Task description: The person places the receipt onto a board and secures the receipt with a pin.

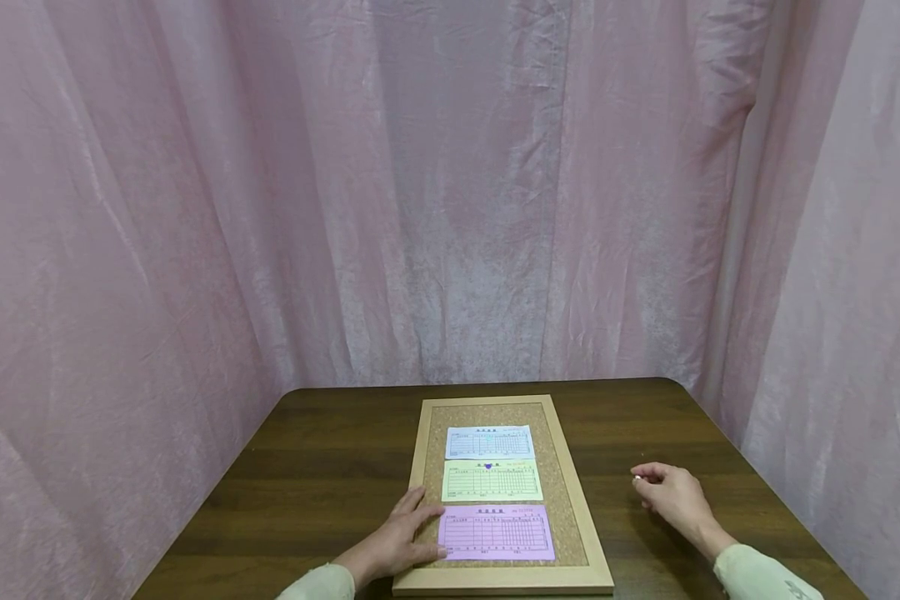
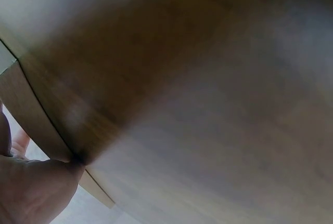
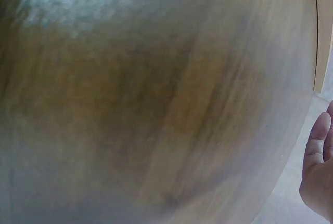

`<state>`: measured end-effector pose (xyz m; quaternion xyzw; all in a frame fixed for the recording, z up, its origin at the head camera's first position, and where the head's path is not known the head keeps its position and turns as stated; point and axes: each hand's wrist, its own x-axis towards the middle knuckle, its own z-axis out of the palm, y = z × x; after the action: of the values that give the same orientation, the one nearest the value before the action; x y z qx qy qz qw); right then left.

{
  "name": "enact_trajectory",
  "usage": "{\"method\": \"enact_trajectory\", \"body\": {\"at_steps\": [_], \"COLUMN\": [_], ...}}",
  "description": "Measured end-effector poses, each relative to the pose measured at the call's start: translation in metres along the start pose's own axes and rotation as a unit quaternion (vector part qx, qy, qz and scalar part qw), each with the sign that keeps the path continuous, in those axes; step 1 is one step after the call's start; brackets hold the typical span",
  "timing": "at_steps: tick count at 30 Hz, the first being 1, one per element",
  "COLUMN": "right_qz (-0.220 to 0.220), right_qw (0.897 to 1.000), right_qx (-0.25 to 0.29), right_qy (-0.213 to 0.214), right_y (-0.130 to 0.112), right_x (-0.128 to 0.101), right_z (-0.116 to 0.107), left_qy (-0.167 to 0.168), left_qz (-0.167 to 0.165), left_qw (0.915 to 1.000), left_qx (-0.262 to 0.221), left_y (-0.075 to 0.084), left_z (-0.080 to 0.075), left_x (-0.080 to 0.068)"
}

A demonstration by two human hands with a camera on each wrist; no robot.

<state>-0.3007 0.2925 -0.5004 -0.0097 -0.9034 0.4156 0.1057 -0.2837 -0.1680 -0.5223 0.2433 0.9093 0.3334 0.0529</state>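
A cork board with a pale wooden frame lies on the table. A pink slip is on its near part; the left hand rests across the frame's left side, fingers spread, thumb and fingertips touching the slip's left edge. Above it lies a yellow-green slip with a purple pin at its top edge. A light blue slip with a pale blue pin is farthest. Right of the board, above the table, the right hand pinches a tiny white pin, mostly hidden by the fingertips.
The dark brown wooden table extends to both sides of the board. Pink curtains hang behind it and along the sides. Both wrist views show mainly blurred tabletop, with part of each hand at the edge.
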Motion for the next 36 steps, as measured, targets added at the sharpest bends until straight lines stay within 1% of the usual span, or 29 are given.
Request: {"method": "enact_trajectory", "body": {"at_steps": [5, 14, 22, 24, 31, 36], "right_qz": [0.015, -0.011, -0.002, -0.005, -0.025, -0.043], "right_qw": [1.000, 0.998, 0.997, 0.997, 0.998, 0.997], "right_qx": [0.017, 0.055, 0.071, 0.075, 0.058, 0.065], "right_qy": [0.000, -0.020, -0.023, -0.023, -0.025, -0.028], "right_y": [-0.003, -0.018, -0.032, -0.036, -0.046, -0.053], "right_x": [0.000, -0.001, 0.002, 0.002, 0.003, 0.004], "right_z": [0.001, 0.008, 0.020, 0.024, 0.034, 0.041], "left_qy": [-0.001, 0.003, -0.001, -0.001, -0.002, 0.001], "left_qz": [0.000, 0.001, -0.003, -0.004, -0.003, -0.002], "left_qw": [1.0000, 1.0000, 1.0000, 1.0000, 1.0000, 1.0000], "left_qx": [0.000, 0.003, -0.002, -0.002, -0.003, -0.004], "left_y": [0.001, 0.002, 0.003, 0.003, 0.002, 0.003], "left_z": [0.000, -0.001, -0.001, -0.001, 0.000, -0.001], "left_x": [-0.001, 0.000, -0.001, -0.001, -0.002, -0.002]}}
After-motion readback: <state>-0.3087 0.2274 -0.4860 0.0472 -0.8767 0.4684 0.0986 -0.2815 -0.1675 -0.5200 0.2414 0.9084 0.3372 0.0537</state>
